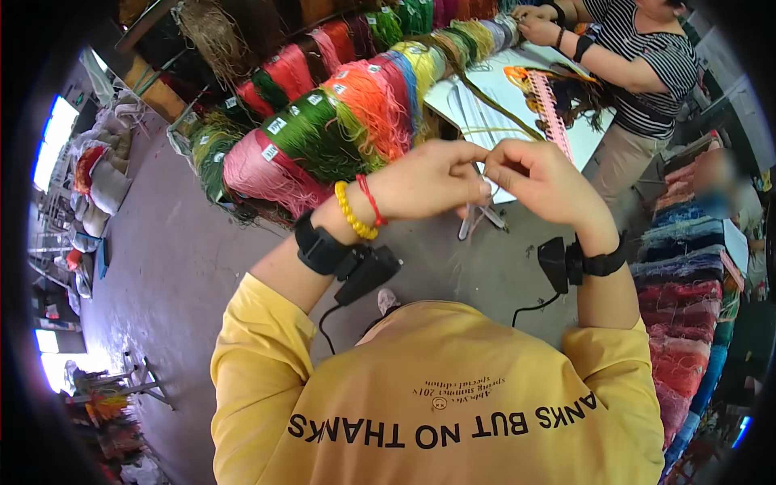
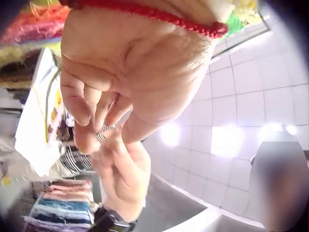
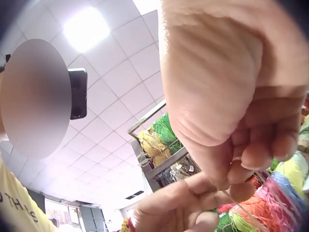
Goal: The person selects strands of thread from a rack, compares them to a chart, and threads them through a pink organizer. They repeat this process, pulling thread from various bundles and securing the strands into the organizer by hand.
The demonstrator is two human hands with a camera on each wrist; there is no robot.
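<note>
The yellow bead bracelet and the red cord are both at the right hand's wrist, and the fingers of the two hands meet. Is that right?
Not quite: the yellow bead bracelet and the red cord are at the wrist of the left hand, not the right hand. The head view shows it. The fingers do meet.

My plain yellow cotton shirt (image 1: 477,347) carries black lettering; my yellow beaded bracelet (image 1: 353,212) sits beside a braided red cord bracelet (image 1: 370,200).
</note>
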